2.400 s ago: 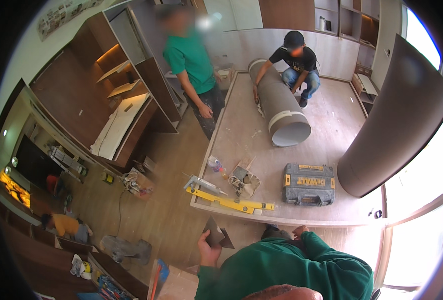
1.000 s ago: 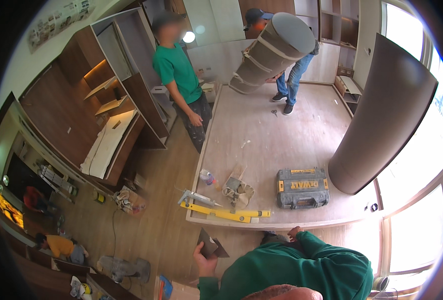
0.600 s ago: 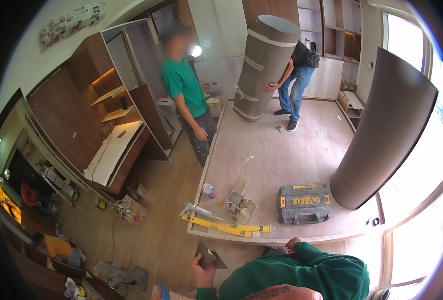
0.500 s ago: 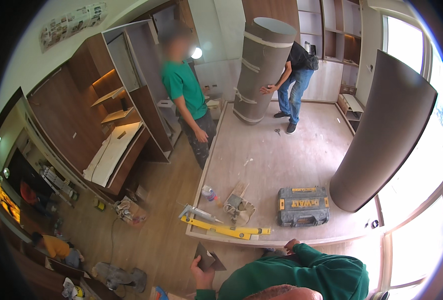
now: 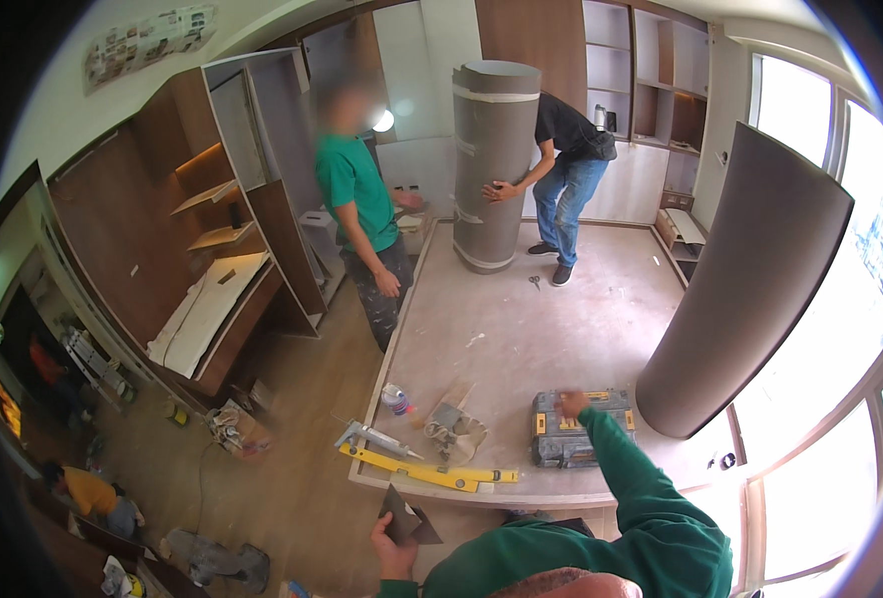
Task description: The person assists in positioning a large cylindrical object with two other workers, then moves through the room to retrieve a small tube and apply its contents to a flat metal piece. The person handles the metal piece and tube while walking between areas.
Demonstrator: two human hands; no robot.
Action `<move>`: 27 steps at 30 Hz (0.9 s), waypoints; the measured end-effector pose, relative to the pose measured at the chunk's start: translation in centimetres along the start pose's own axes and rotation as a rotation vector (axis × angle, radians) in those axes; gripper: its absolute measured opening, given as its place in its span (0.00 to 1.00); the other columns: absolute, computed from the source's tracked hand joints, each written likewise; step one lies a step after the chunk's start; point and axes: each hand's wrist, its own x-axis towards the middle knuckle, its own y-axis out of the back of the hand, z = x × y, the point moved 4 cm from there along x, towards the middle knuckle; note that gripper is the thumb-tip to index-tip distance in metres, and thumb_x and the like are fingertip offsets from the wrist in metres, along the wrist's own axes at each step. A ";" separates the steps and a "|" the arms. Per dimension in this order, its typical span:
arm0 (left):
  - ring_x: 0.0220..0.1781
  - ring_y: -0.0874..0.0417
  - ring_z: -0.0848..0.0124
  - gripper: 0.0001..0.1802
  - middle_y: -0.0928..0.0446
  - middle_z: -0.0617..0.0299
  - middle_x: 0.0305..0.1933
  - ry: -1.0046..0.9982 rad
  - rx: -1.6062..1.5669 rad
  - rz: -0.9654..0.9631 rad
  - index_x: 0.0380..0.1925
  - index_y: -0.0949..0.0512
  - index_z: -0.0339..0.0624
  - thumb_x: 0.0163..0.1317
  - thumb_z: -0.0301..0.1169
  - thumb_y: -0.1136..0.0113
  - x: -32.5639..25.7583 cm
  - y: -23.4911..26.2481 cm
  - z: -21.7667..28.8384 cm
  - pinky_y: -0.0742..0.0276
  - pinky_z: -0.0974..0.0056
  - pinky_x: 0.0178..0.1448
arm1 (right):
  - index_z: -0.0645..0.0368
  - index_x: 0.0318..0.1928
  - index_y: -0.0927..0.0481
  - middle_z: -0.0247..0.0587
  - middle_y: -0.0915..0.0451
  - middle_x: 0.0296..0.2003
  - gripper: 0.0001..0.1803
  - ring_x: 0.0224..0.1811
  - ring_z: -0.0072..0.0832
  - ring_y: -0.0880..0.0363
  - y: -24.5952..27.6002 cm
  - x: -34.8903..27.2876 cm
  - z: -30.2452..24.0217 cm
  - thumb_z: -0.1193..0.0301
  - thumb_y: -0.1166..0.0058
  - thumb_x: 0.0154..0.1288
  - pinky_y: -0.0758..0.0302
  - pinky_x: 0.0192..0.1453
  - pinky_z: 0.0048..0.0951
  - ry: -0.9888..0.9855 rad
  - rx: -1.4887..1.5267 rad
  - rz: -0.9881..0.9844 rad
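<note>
Low at the bottom, my left hand grips a dark brown sheet offcut with angled edges; a pale patch shows on it. My right hand is stretched forward over the black and yellow tool case, which lies closed on the platform. Its fingers are small and smeared, and I cannot tell whether it touches the lid. Left of the case lie a yellow spirit level, a caulking gun, a crumpled cloth tool pouch and a small bottle.
A curved brown panel stands at the right beside the windows. Across the platform, a co-worker in jeans holds a tall rolled brown sheet upright; scissors lie nearby. Another person in green stands at the platform's left edge.
My right hand has reached forward from beside my body to over the tool case. The rolled sheet has gone from tilted to upright. My left hand keeps the offcut.
</note>
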 end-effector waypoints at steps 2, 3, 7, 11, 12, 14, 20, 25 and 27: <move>0.50 0.22 0.60 0.16 0.21 0.59 0.45 0.016 0.029 -0.001 0.43 0.23 0.43 0.53 0.32 0.42 0.7 -0.8 -0.6 0.31 0.52 0.61 | 0.56 0.65 0.33 0.44 0.15 0.34 0.34 0.27 0.30 0.16 9.5 2.2 -5.2 0.64 0.39 0.60 0.18 0.35 0.31 0.127 0.466 0.151; 0.49 0.22 0.60 0.16 0.21 0.59 0.45 0.006 0.025 -0.007 0.43 0.23 0.43 0.53 0.32 0.42 0.6 -1.0 -0.3 0.31 0.52 0.61 | 0.58 0.67 0.36 0.45 0.15 0.35 0.37 0.28 0.28 0.16 14.2 1.9 -9.8 0.69 0.37 0.58 0.19 0.30 0.30 0.207 0.629 0.183; 0.48 0.21 0.60 0.18 0.20 0.57 0.44 0.034 0.011 -0.038 0.45 0.24 0.41 0.53 0.32 0.42 0.8 -2.2 -0.7 0.29 0.54 0.61 | 0.57 0.73 0.64 0.51 0.18 0.24 0.51 0.20 0.36 0.17 36.4 0.3 -18.9 0.68 0.40 0.62 0.22 0.19 0.29 0.413 0.513 0.476; 0.48 0.20 0.60 0.19 0.20 0.56 0.44 0.048 0.008 -0.049 0.46 0.25 0.40 0.53 0.33 0.42 1.2 -2.3 -1.4 0.29 0.55 0.61 | 0.52 0.71 0.65 0.52 0.18 0.27 0.52 0.21 0.39 0.16 51.6 -4.4 -25.8 0.63 0.39 0.60 0.21 0.19 0.35 0.254 0.415 0.744; 0.48 0.21 0.60 0.18 0.20 0.57 0.44 0.051 0.010 -0.040 0.45 0.24 0.40 0.53 0.32 0.42 1.2 -2.0 -1.5 0.28 0.55 0.59 | 0.54 0.69 0.60 0.53 0.18 0.28 0.50 0.22 0.39 0.16 53.5 -5.9 -27.4 0.60 0.37 0.57 0.20 0.20 0.36 0.207 0.384 0.795; 0.49 0.21 0.61 0.16 0.21 0.59 0.44 0.058 0.014 -0.020 0.43 0.23 0.41 0.53 0.32 0.42 1.3 -1.4 -1.5 0.26 0.56 0.56 | 0.54 0.64 0.50 0.51 0.18 0.27 0.41 0.21 0.39 0.16 55.9 -7.6 -29.5 0.61 0.38 0.58 0.20 0.21 0.37 0.198 0.360 0.821; 0.49 0.21 0.62 0.15 0.21 0.60 0.44 -0.021 0.003 -0.026 0.43 0.23 0.41 0.55 0.32 0.43 1.1 -0.7 -1.0 0.28 0.57 0.58 | 0.57 0.62 0.45 0.50 0.20 0.23 0.40 0.16 0.35 0.19 53.3 -6.8 -30.5 0.60 0.36 0.56 0.21 0.18 0.34 0.281 0.248 0.862; 0.49 0.21 0.62 0.15 0.21 0.59 0.45 -0.025 -0.040 -0.061 0.44 0.24 0.40 0.56 0.31 0.43 1.2 -1.4 -2.0 0.28 0.58 0.58 | 0.61 0.70 0.50 0.49 0.17 0.22 0.44 0.18 0.36 0.18 35.7 6.0 -12.3 0.68 0.39 0.58 0.19 0.21 0.34 0.285 0.224 0.162; 0.49 0.21 0.62 0.15 0.21 0.59 0.45 -0.079 -0.044 -0.020 0.44 0.25 0.40 0.56 0.30 0.43 0.4 -0.5 -1.2 0.28 0.58 0.58 | 0.60 0.64 0.39 0.56 0.17 0.39 0.29 0.37 0.40 0.14 19.6 8.2 -5.5 0.71 0.46 0.64 0.16 0.36 0.37 0.331 0.547 -0.447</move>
